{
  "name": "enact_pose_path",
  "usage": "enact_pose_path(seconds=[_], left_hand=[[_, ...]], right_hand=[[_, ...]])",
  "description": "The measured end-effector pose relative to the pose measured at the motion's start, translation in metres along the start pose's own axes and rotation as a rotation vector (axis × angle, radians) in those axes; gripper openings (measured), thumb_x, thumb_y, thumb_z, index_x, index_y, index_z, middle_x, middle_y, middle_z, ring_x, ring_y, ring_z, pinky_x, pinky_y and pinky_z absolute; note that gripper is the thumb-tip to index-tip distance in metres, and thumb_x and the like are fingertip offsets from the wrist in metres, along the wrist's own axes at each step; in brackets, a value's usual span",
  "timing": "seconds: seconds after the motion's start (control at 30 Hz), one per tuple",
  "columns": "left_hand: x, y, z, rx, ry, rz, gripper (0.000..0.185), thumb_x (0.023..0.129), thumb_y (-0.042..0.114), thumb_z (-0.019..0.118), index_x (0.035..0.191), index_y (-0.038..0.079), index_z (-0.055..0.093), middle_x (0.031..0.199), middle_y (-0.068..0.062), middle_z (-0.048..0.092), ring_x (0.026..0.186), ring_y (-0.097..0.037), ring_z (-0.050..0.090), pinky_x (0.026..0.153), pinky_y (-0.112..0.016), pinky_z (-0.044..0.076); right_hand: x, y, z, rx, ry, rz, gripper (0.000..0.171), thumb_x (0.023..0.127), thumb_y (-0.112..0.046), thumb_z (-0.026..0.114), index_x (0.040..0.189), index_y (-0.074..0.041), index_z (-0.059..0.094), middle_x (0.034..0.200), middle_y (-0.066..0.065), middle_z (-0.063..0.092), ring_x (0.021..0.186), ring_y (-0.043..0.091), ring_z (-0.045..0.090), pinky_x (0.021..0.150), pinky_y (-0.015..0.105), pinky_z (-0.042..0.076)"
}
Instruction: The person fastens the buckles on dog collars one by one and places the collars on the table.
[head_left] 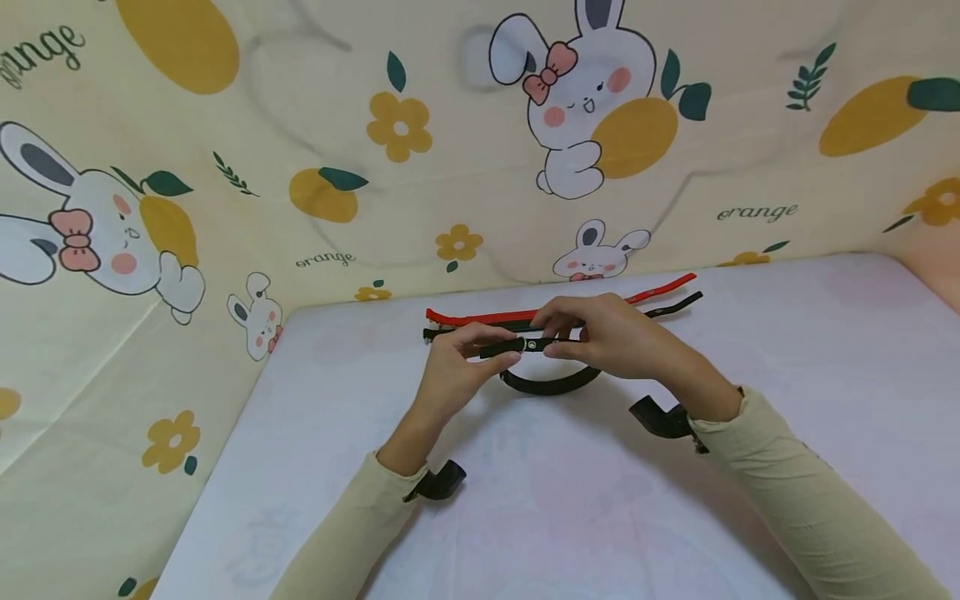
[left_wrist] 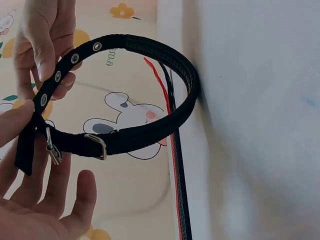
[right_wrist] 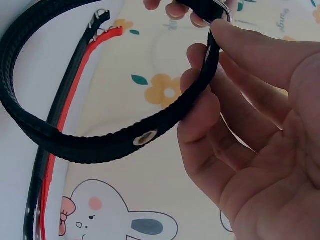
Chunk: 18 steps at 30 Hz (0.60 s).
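Observation:
A black collar (head_left: 551, 387) is bent into a loop between both hands, above the far part of the table. Along its strap run metal eyelets (left_wrist: 75, 58); a silver buckle (left_wrist: 53, 147) and a metal ring (left_wrist: 100, 146) sit near one end. The strap's tail (left_wrist: 25, 157) passes through the buckle and sticks out beyond it. My left hand (head_left: 459, 367) pinches the collar at the buckle end, thumb on the tail. My right hand (head_left: 611, 335) pinches the eyelet part of the strap between thumb and fingers, close beside the buckle.
Behind the collar, a red strap (head_left: 487, 318) and a black strap (head_left: 678, 306) lie side by side near the table's back edge. The table (head_left: 540, 500) has a white cover. Cloth printed with rabbits and oranges (head_left: 420, 200) hangs behind and at the left.

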<state>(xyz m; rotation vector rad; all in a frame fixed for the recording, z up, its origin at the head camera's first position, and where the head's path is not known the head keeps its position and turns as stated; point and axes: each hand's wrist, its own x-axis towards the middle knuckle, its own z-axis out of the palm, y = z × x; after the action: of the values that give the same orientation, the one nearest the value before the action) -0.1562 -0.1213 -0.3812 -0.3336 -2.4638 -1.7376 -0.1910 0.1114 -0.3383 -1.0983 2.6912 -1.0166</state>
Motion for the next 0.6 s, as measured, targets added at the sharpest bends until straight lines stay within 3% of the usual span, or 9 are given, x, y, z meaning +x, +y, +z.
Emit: enact_pose_path(seconds=[0.3,0.5,0.6], left_hand=[[0.0,0.001,0.002,-0.03,-0.002,0.003,0.023,0.083,0.012,0.081,0.106,0.011,0.076,0.105,-0.006,0.075,0.102,-0.018,0.066,0.09,-0.038,0.054],[0.001,-0.002,0.002,-0.043,-0.009,0.005,0.032,0.083,0.01,0.081,0.113,0.01,0.072,0.111,-0.009,0.074,0.103,-0.019,0.068,0.092,-0.038,0.056],[0.002,-0.005,0.001,-0.039,-0.023,-0.026,0.038,0.082,0.011,0.082,0.118,0.012,0.069,0.114,-0.008,0.073,0.104,-0.02,0.068,0.096,-0.038,0.055]], right_hand=[[0.001,0.001,0.006,0.035,-0.035,-0.09,0.025,0.094,-0.02,0.07,0.117,-0.028,0.065,0.102,-0.012,0.069,0.093,0.004,0.062,0.078,0.03,0.053],[0.002,0.008,0.009,0.017,-0.03,-0.094,0.019,0.094,-0.021,0.069,0.112,-0.027,0.067,0.101,-0.013,0.068,0.091,0.005,0.06,0.077,0.029,0.052],[0.002,0.011,0.008,0.012,-0.019,-0.094,0.017,0.094,-0.02,0.07,0.11,-0.026,0.067,0.1,-0.013,0.068,0.091,0.006,0.06,0.077,0.029,0.052]])
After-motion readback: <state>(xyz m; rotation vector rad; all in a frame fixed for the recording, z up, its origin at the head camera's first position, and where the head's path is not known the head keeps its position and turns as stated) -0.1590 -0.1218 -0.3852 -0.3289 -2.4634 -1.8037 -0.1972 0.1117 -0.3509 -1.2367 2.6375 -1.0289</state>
